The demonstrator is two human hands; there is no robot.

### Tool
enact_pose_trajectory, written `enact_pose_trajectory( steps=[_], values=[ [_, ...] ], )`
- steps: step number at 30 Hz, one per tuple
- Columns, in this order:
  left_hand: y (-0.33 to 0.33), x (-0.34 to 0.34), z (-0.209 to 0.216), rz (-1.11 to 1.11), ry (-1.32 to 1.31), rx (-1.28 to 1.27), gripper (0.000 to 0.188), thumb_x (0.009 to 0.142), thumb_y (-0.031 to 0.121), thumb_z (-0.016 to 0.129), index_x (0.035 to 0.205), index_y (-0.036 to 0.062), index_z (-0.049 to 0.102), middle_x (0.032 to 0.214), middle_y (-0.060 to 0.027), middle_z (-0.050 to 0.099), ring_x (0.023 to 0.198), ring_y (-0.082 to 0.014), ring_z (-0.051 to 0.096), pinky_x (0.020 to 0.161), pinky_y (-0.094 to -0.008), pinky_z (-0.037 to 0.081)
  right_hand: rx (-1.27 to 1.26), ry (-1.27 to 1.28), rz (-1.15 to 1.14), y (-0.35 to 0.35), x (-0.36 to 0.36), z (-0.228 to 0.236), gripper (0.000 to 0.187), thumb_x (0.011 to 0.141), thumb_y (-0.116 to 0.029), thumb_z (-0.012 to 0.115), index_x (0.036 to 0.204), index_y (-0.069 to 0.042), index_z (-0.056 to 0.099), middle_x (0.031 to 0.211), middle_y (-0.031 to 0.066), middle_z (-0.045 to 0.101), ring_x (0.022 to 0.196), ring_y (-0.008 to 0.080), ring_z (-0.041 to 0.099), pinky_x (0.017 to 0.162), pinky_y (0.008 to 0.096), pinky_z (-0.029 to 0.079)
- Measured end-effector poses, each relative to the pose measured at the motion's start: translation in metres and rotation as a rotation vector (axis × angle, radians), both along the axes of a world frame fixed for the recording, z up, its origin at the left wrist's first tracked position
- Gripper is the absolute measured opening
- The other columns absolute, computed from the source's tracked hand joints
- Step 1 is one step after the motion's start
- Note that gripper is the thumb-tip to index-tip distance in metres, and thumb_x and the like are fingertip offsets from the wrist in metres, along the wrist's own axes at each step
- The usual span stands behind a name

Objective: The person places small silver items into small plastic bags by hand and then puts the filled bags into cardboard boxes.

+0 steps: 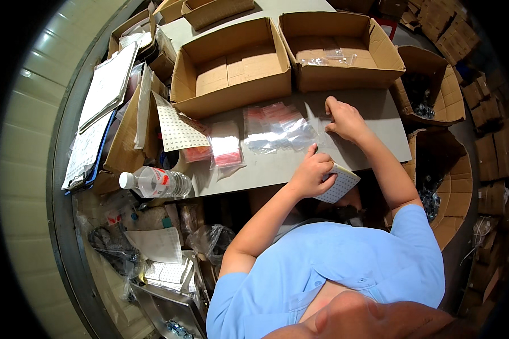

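Note:
My left hand (312,174) is closed on a sheet of small printed labels (343,185), which sticks out beyond its fingers past the table's front edge. Its index fingertip points up at the lower end of a small clear plastic bag (315,125). My right hand (346,120) hovers at the bag's right side with curled fingers; what they pinch, if anything, is too small to make out. Just left of both hands lies a spread of overlapping clear zip bags (278,129) with red strips. Farther left rests a stack of similar bags (226,146).
Two open cardboard boxes (232,93) (350,76) stand behind the bags; the right one holds small clear packets. A label sheet (181,129) leans at the left above a plastic water bottle (155,183). Cartons with dark parts (458,192) stand to the right.

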State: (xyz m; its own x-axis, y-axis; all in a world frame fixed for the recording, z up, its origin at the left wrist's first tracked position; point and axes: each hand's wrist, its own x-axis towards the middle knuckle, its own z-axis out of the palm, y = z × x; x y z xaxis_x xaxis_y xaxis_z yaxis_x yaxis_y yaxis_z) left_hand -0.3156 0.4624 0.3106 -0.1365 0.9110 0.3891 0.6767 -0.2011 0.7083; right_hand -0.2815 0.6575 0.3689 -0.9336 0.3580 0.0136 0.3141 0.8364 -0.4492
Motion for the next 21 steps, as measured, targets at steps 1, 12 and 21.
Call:
enact_pose_trajectory(
  steps=[1,12,21],
  values=[
    [0.002,0.001,-0.001,0.004,-0.003,0.020,0.014,0.074,0.014,0.068,0.077,0.0045,0.058,0.082,-0.0094,0.056,0.088,-0.0283,0.058,0.109,-0.0576,0.025,0.004,0.031,0.087,0.000,-0.002,-0.003,0.028,0.075,-0.017,0.073,0.093,-0.005,0.056,0.094,0.0160,0.063,0.094,0.0363,0.060,0.082,0.0440,0.048],
    [0.001,0.001,-0.003,0.110,-0.138,0.043,0.011,0.077,0.015,0.066,0.082,0.0051,0.064,0.091,-0.0081,0.063,0.097,-0.0258,0.059,0.110,-0.0642,-0.002,0.043,-0.081,-0.006,-0.014,-0.005,-0.013,0.034,0.070,-0.029,0.080,0.092,-0.011,0.061,0.112,0.0127,0.050,0.110,0.0349,0.045,0.091,0.0485,0.038],
    [0.001,0.001,-0.001,0.059,-0.061,-0.097,0.011,0.078,0.015,0.065,0.083,0.0061,0.066,0.092,-0.0053,0.064,0.096,-0.0230,0.060,0.109,-0.0658,-0.003,-0.051,-0.237,-0.266,0.018,0.029,-0.013,0.064,0.076,-0.032,0.076,0.132,-0.017,0.050,0.133,0.0192,0.044,0.123,0.0410,0.039,0.100,0.0554,0.035]
  ],
)
